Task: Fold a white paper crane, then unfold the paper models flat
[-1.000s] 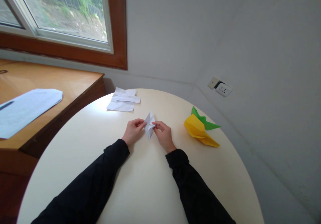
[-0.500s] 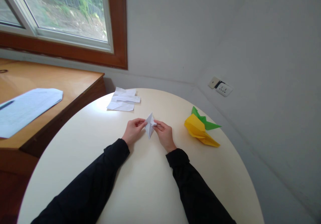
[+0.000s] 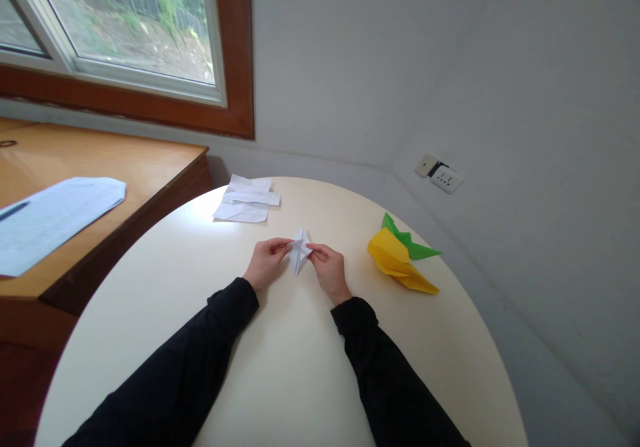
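Black sleeves come in from the bottom edge, both forearms resting over the round cream surface (image 3: 280,380).

Left hand (image 3: 266,264): fingers curled in, tips pinching the left edge of a small white folded paper piece (image 3: 299,253). Right hand (image 3: 327,268): same thing mirrored, thumb and forefinger pinching the right edge. The piece sits between the two hands near the middle of the surface, pointed end down toward the person, creased flaps fanned at the top. Can't tell whether its lower tip touches the surface or is held just above it.

To the right of the right hand, apart from it: a yellow folded paper shape (image 3: 400,260) lying on the surface, with a green folded paper (image 3: 411,243) tucked behind it, touching or overlapping.

Further back, left of centre: a few creased white paper sheets (image 3: 247,199) lying flat near the far rim.

Left of the round surface, lower wooden desk (image 3: 130,160) with a printed sheet (image 3: 55,217) on it; a dark pen (image 3: 13,211) lies at the sheet's left edge.

Behind: window with brown wooden frame (image 3: 233,53), grey wall, white wall socket (image 3: 447,178) on the right.
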`<state>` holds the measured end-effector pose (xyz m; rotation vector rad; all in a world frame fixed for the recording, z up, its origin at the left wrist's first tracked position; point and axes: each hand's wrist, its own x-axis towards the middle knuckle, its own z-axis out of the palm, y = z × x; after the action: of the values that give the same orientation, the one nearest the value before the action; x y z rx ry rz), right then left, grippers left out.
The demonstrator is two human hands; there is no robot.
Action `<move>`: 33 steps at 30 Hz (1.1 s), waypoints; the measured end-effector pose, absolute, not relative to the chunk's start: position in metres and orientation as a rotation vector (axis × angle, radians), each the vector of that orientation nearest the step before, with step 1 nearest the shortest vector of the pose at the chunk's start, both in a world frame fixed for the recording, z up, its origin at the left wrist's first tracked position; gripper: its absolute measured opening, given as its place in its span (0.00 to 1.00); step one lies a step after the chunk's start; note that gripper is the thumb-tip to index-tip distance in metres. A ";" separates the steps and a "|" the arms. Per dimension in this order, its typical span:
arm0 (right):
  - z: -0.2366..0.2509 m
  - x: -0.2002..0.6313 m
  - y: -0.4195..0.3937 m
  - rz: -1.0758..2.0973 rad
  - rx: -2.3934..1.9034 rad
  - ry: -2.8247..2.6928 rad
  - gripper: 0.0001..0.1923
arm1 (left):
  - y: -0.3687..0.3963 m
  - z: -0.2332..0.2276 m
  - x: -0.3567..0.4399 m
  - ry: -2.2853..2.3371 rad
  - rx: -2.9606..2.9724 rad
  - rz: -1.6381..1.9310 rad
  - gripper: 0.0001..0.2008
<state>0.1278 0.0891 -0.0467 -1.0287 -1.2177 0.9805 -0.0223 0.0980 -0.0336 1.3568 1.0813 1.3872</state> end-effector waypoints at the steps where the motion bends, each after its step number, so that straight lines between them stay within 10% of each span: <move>1: -0.047 0.128 0.089 0.978 -1.030 -1.219 0.08 | 0.098 -0.034 -0.022 1.078 1.351 1.389 0.12; 33: -0.036 0.130 0.085 0.499 -1.088 -1.475 0.04 | 0.095 -0.031 -0.026 1.271 1.754 1.560 0.02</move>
<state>0.1305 0.0855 -0.0359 -1.0876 -1.4747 0.4991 -0.0258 0.0949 -0.0311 1.7536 1.2714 1.5605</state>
